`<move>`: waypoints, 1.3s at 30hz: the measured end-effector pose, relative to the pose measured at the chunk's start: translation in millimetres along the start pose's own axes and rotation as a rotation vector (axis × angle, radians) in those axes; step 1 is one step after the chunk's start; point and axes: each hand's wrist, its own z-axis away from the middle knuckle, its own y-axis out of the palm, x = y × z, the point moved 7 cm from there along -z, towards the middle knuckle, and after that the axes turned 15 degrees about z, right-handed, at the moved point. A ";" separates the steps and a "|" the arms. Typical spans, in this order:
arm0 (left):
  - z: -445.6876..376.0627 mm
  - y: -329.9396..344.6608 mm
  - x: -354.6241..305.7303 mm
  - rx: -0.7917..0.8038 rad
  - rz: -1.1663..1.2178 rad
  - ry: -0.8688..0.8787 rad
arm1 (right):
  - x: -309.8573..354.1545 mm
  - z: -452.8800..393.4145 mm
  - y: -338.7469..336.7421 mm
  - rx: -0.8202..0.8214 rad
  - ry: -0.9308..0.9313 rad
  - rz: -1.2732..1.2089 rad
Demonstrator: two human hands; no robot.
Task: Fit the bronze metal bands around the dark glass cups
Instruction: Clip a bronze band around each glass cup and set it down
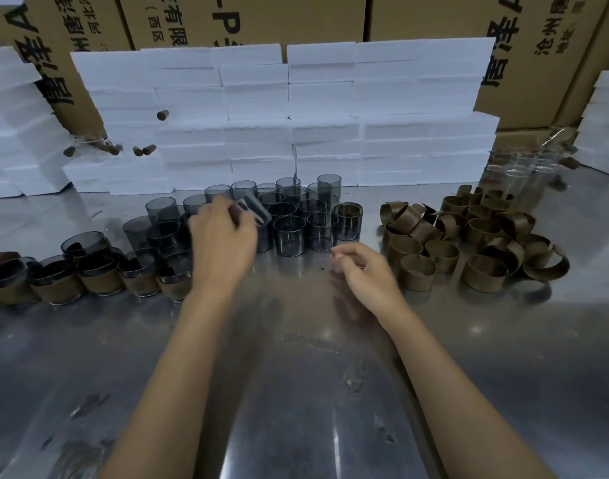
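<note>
My left hand (223,236) grips a dark glass cup (256,209), tilted on its side, just above the cluster of bare dark glass cups (289,235) at the table's middle back. My right hand (363,271) hovers low over the table in front of the cluster, fingers loosely curled and holding nothing. To its right lies a heap of bronze metal bands (468,236). A row of cups with bands fitted (102,274) stands at the left.
The steel table (296,392) carries everything. White foam blocks (296,115) are stacked along the back, with cardboard boxes (244,19) behind them. Clear glass cups (517,167) stand at the back right.
</note>
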 end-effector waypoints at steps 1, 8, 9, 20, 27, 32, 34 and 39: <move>4.4 10.5 -8.1 0.028 0.109 -0.031 | 0.6 0.2 -4.2 -0.026 0.027 -0.077; 40.2 110.2 -40.4 0.355 0.477 -0.207 | 15.1 8.9 -1.9 0.186 0.164 -0.791; 44.6 119.2 -38.1 0.373 0.525 -0.241 | 17.6 10.4 -1.5 0.231 0.146 -0.842; 56.9 144.2 -12.7 0.433 0.689 -0.247 | 6.6 8.5 -1.3 0.067 0.171 -0.423; 55.4 147.1 -14.5 0.448 0.752 -0.196 | 4.7 8.0 -3.0 -0.016 0.229 -0.352; 51.7 139.2 -8.5 0.280 0.706 -0.179 | -2.6 3.5 -14.2 -0.135 0.207 -0.408; 47.9 131.8 -5.2 0.195 0.722 -0.171 | -1.5 3.6 -18.3 -0.166 0.187 -0.418; 43.9 130.0 -0.8 0.186 0.754 -0.184 | 4.5 7.5 -28.5 -0.265 0.091 -0.272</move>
